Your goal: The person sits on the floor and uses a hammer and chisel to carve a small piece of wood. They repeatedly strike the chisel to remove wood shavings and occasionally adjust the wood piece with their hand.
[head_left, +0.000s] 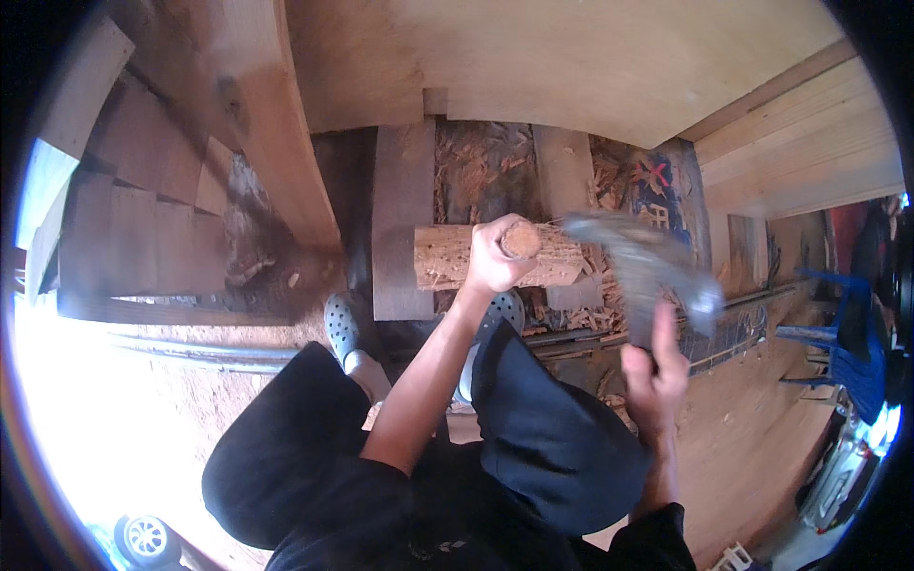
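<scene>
My left hand point(495, 262) is closed round an upright wooden stick, whose pale round end point(520, 240) faces up out of my fist. Beneath it a rough log point(443, 259) lies crosswise over flat boards; my hand hides where the stick's lower end meets it. To the right, my right hand point(657, 381) grips the handle of a short striking tool point(657, 266) with a metal head. Motion blurs that head, so I cannot tell whether it is a hammer or a hatchet. It is raised beside the log's right end, nearer to me than the log.
Wood chips point(609, 181) litter the ground round the boards point(405, 181). A thick timber post point(276, 124) stands at left, and a large wooden panel point(533, 67) spans the far side. Metal rods point(200, 350) run near my clogs point(343, 324). At right is a blue chair point(847, 343).
</scene>
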Motion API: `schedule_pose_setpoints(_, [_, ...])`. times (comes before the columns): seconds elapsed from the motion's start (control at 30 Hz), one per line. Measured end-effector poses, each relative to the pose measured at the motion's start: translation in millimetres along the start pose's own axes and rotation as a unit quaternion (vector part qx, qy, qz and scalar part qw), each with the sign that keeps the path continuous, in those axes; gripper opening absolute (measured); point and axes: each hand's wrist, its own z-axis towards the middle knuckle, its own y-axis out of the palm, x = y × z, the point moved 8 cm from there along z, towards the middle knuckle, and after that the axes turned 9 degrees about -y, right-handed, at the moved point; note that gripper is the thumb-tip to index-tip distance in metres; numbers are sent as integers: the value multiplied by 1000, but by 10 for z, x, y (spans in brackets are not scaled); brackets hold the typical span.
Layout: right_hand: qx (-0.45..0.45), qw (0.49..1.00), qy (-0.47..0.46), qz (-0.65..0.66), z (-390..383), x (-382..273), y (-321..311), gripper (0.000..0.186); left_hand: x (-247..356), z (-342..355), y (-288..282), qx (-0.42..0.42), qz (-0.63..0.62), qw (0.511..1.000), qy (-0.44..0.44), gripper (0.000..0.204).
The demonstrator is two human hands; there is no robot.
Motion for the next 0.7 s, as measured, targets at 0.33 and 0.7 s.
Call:
schedule_pose_setpoints(0.33, [-106,993,-9,53,45,-110,35,47,71,-26,39,25,-2,999,39,21])
schedule_pose_setpoints(0.7, [-20,999,28,-21,-75,50,-108,53,55,-28,19,35,6,999,33,18])
